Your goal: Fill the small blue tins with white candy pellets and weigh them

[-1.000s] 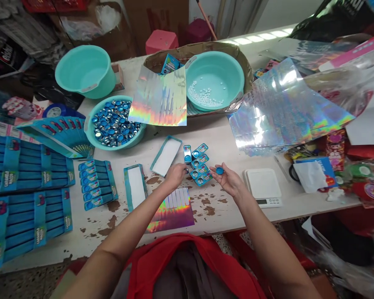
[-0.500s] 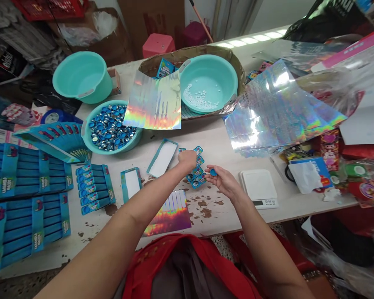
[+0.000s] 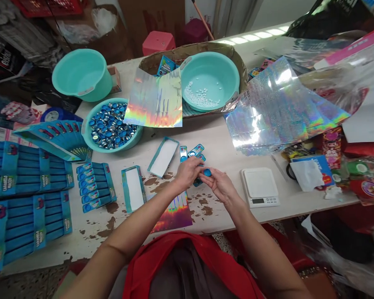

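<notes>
The right hand (image 3: 220, 182) holds a round blue cap (image 3: 207, 172), the left hand (image 3: 188, 172) curls, contents unseen; 6 slim blue packs (image 3: 95, 185) lie grouped, 2 teal cardboard trays (image 3: 134, 189) apparently unfilled.

We see 3 basins (image 3: 102, 87) of smooth, faintly shiny plastic across the upper left and upper centre. The heaped caps (image 3: 114, 126) left of centre gleam like metal. Creased, foil-like sheets (image 3: 277, 112) right of centre give us a mirror-bright, rainbow gloss. At the centre, the blue disc (image 3: 207, 172) looks smooth and the small packs (image 3: 195, 150) glossy. The table (image 3: 212, 133) shows rough, worn patches at lower centre. The scale (image 3: 262, 182) at right looks like matt plastic; the red apron (image 3: 141, 265) below, matt cloth.
</notes>
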